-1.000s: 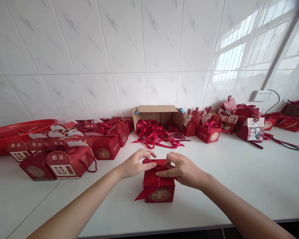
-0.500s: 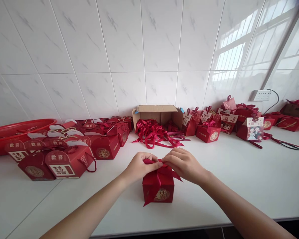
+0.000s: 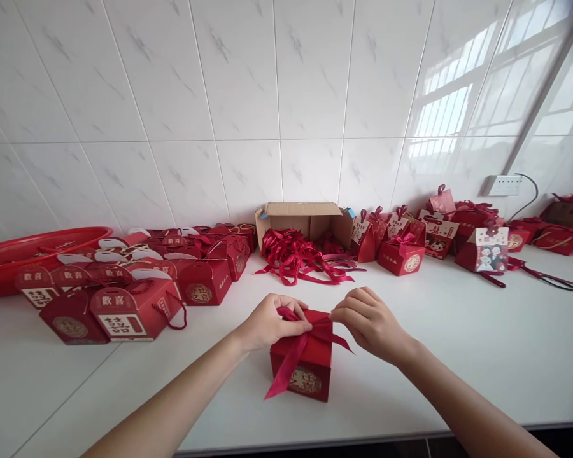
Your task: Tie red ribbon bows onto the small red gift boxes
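Note:
A small red gift box [image 3: 322,375] with a gold emblem on its front sits on the white counter in front of me. Red satin ribbon [image 3: 289,366] lies over its top, with one tail hanging down the front and another sticking out to the right. My left hand [image 3: 272,324] pinches a loop of this ribbon at the top of the box, thumb near the knot. At the right edge of the lid, my right hand [image 3: 372,324] has its fingertips pinched on the ribbon's other side. The knot itself is partly hidden by my left thumb.
A cardboard box [image 3: 305,208] on its side spills loose red ribbons [image 3: 291,254]. Many red gift boxes [image 3: 134,312] stand at the left, by a red basin [image 3: 76,236]. More decorated boxes [image 3: 403,254] line the right, with scissors [image 3: 554,280] near them.
My right hand has drawn away to the right from my left, pulling on the ribbon. The gift box has turned and tilted slightly, and its lid shows more.

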{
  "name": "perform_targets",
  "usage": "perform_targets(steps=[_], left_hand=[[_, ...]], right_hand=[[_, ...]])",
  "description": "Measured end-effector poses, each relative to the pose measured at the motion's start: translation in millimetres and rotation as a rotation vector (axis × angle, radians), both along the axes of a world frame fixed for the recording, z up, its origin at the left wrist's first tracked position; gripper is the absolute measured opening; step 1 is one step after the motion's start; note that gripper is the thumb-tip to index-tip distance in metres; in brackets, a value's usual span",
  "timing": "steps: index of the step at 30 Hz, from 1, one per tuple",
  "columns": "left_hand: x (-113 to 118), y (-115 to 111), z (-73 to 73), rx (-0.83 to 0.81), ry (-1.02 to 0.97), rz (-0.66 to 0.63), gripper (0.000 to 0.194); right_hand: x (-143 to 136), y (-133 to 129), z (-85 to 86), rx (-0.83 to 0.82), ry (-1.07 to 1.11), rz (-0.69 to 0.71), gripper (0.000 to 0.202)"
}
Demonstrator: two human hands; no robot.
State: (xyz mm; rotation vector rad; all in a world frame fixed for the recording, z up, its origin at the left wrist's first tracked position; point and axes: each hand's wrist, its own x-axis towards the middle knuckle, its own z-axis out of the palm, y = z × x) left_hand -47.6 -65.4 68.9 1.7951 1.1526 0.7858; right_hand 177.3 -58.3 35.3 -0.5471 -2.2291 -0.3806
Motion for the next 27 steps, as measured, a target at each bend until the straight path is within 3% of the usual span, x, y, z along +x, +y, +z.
perform_targets(steps=[4,9,13,18,27], left_hand=[[1,-2,-1.3,-0.008,-0.032,0.003,0.020],[-1,-4,-3.8,-0.037,-0.087,-0.014,0.024],[-3,-6,-5.7,0.016,-0.089,-0.015,0.023],[-3,-4,-8.3,0.011,-0.112,-0.010,0.023],[0,-6,-6.4,-0.008,-0.131,0.012,0.023]], right_hand=[[-4,0,-5.2,-0.045,0.066,-0.009,0.022],[-6,-2,-6.4,-0.388,0.236,0.007,0.026],[-3,-8,-3.7,-0.614,0.234,0.033,0.023],[-11,-11,-0.5,-0.725,0.316,0.054,0.015],[-25,-10,15.6,-0.886,0.381,0.028,0.022]])
